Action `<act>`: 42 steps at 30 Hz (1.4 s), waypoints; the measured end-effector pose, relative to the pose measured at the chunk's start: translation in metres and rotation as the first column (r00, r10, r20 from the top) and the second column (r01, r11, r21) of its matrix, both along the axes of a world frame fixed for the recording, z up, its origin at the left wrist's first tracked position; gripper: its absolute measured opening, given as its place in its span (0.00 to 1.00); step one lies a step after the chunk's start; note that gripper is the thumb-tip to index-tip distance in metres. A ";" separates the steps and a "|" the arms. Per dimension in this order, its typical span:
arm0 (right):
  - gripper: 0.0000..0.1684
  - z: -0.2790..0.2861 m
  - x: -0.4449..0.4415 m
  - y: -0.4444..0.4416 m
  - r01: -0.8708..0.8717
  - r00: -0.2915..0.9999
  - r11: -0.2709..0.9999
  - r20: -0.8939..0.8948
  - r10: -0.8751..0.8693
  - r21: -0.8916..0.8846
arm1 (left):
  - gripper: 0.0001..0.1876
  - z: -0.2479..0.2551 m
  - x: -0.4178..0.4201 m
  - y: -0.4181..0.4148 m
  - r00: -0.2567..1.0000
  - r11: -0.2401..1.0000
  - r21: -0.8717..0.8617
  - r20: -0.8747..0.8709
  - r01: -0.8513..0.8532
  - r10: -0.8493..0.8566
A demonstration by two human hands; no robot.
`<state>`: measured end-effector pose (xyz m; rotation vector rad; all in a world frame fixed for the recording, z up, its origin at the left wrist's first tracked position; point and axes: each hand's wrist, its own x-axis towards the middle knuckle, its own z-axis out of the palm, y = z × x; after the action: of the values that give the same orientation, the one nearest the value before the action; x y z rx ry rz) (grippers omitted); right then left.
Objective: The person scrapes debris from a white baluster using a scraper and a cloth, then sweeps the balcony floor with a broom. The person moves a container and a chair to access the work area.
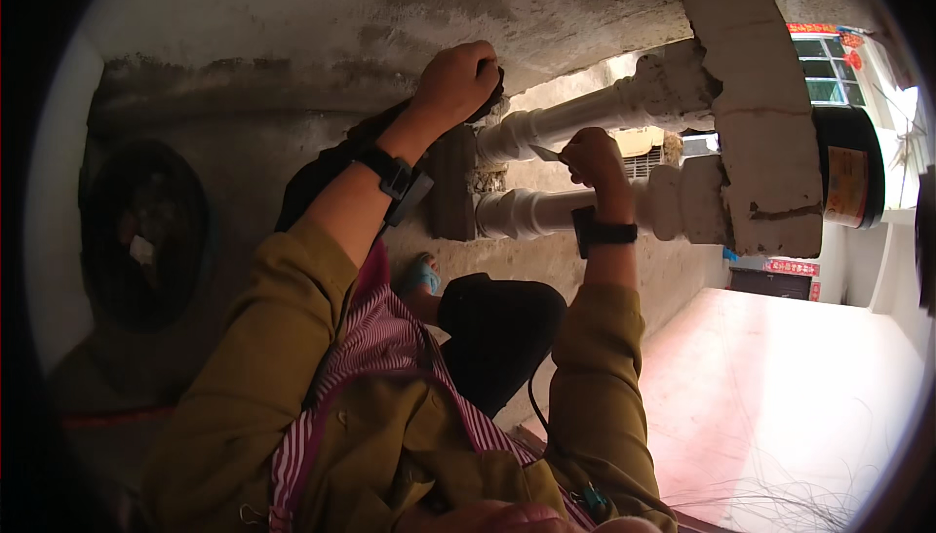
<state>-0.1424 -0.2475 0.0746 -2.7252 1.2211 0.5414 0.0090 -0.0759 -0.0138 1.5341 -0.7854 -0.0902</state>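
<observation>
My left hand [459,79] is raised with its fingers curled, in front of the stained wall; what it holds, if anything, is hidden, and something dark lies behind its knuckles. Held in my right hand [594,158] is a small, pointed, pale blade [544,153], with its tip towards the left. That hand stands before the gap between two white balusters [578,114]. Both wrists wear black straps, the left one with a dark device [406,193]. A striped apron [387,339] covers my front.
A dark round tub [146,240] with a pale scrap inside stands at the left. A thick, chipped rail [764,116] joins the balusters, with a labelled black container [848,167] beside it. My bent knee [504,335] and sandalled foot [422,275] are below. Sunlit floor [768,401] lies at the right.
</observation>
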 end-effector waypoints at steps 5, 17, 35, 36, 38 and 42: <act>0.11 -0.060 -0.024 -0.049 -0.153 0.987 0.942 -0.087 0.132 -0.299 | 0.09 0.005 -0.011 -0.011 0.999 0.998 -0.013 -0.010 0.053 -0.054; 0.11 -0.084 -0.033 -0.053 -0.182 0.974 0.950 0.089 0.210 -0.256 | 0.09 0.006 -0.012 -0.019 0.997 0.997 0.024 0.031 0.076 -0.076; 0.12 -0.071 -0.037 -0.020 0.063 0.835 0.990 0.550 0.014 -0.122 | 0.08 0.005 -0.005 -0.013 0.999 0.998 0.056 0.033 0.039 -0.041; 0.13 -0.062 -0.041 -0.013 0.098 0.841 0.988 0.541 -0.018 -0.120 | 0.08 0.006 -0.007 -0.013 0.999 0.999 0.034 0.037 0.038 -0.039; 0.13 -0.087 -0.046 -0.023 0.137 0.851 0.981 0.523 -0.045 -0.137 | 0.09 0.008 -0.011 -0.015 0.998 0.999 -0.012 0.045 0.039 -0.039; 0.13 -0.079 -0.040 -0.015 0.170 0.821 0.983 0.562 -0.101 -0.072 | 0.09 0.003 -0.012 -0.014 0.998 0.998 0.039 0.034 0.045 -0.046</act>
<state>-0.1826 -0.2623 -0.0043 -2.5621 1.2848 -0.3457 -0.0031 -0.0904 -0.0108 1.5578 -0.8508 -0.1134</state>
